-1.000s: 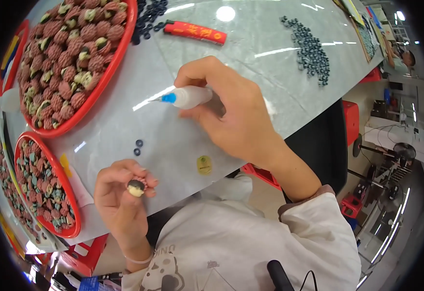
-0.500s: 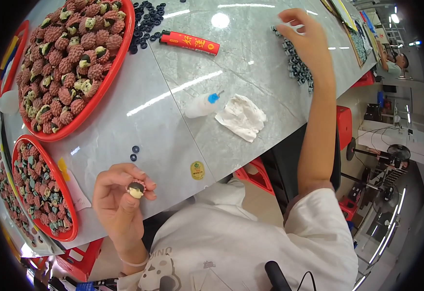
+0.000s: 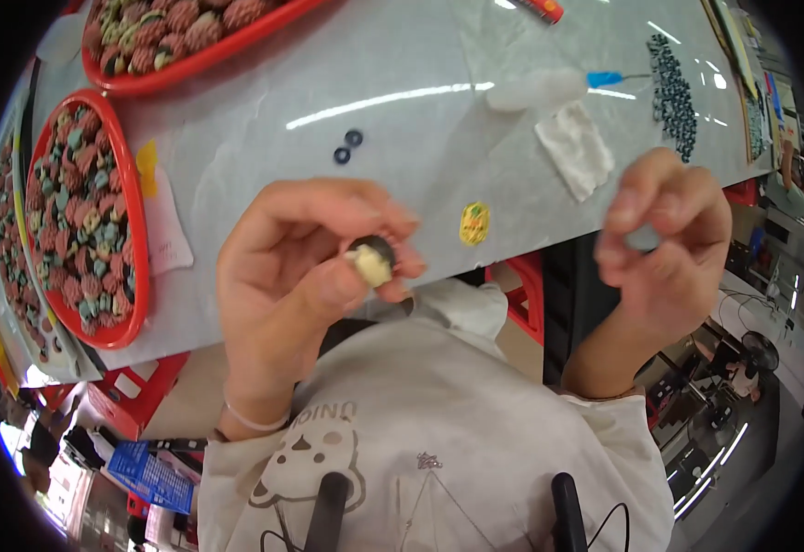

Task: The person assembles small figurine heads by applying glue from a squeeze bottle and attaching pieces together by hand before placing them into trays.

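Observation:
My left hand (image 3: 282,267) is closed around a small figurine (image 3: 371,260) with a cream front, a dark cap and pink bumps behind, held between thumb and fingers. Above the table's near edge on the right, my right hand (image 3: 669,239) pinches a small grey-blue piece (image 3: 643,239), its exact kind too blurred to tell. Two small dark rings (image 3: 347,146) lie on the table beyond my left hand. Between the hands, a yellow oval sticker (image 3: 474,224) sits on the tabletop.
Red trays (image 3: 135,230) of pink figurines and small pieces stand at the left. Toward the right lie a white bottle (image 3: 540,89) with a blue needle tip, a crumpled white tissue (image 3: 575,150) and a pile of small grey-blue pieces (image 3: 671,101). A red lighter (image 3: 545,9) shows at the top edge.
My right hand has come back from the pile of grey-blue pieces with one piece in its fingers. My left hand, still holding the figurine, has risen to the right; the view has shifted.

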`<state>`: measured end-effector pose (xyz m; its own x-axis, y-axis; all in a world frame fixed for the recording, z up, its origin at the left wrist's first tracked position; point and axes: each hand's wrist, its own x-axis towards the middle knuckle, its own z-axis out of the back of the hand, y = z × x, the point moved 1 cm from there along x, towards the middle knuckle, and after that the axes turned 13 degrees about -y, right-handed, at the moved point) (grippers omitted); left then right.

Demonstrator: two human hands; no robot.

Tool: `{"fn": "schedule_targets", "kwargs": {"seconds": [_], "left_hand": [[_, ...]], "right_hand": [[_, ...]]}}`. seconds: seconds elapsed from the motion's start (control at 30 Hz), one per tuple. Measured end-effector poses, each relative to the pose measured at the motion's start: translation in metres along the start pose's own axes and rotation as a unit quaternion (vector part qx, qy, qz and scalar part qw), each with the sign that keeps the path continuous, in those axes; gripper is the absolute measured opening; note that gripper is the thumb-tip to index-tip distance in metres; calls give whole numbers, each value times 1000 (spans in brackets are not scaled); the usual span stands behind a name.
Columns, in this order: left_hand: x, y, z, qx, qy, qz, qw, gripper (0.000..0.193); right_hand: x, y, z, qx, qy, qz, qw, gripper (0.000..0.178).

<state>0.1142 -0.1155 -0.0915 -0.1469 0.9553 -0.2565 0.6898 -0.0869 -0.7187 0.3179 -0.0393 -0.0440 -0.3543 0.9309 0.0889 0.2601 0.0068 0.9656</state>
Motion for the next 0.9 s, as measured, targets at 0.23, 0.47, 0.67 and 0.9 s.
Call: {"fn": "schedule_targets", "kwargs": {"seconds": [0.23,0.47,0.67,0.9], "left_hand": [[-8,5,-8,65,-11,-10,998,38],[-17,7,-9,77,-38,-14,996,42],[-16,9,-2,101,-27,-42,994,44],[-13,7,1,160,-28,-143,976,32]], "right_hand": [[0,-24,-42,-12,30,-36,999,20],[-1,-23,-44,-149,87,151,973,25],[-6,-22,-50,-209,64,269,938,26],[-2,-30,-56,-213,16,286,934,22]]}}
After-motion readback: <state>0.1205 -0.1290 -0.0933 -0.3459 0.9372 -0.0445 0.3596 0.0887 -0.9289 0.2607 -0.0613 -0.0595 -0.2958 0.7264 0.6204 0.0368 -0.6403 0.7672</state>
